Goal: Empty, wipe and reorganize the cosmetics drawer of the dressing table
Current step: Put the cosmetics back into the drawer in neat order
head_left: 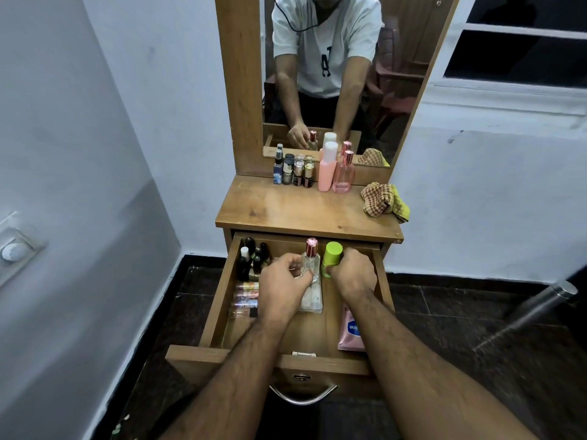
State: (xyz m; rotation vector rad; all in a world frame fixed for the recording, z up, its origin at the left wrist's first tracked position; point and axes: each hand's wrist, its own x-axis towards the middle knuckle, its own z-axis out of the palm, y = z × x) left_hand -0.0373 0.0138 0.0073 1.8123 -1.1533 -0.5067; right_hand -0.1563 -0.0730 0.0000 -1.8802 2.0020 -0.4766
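Note:
The wooden drawer of the dressing table stands pulled out. My left hand grips a clear glass perfume bottle with a rose-gold cap, upright inside the drawer. My right hand grips a green bottle with a lime cap beside it. Several small dark bottles stand in the drawer's back left corner, with lip balm tubes lying in front of them. A pink lotion tube lies at the drawer's right side. Another clear bottle lies flat under my left hand.
On the tabletop, against the mirror, stand several small bottles, a pink bottle and a pink glass perfume bottle. A checked cloth lies at the right edge. A metal handle hangs on the drawer front.

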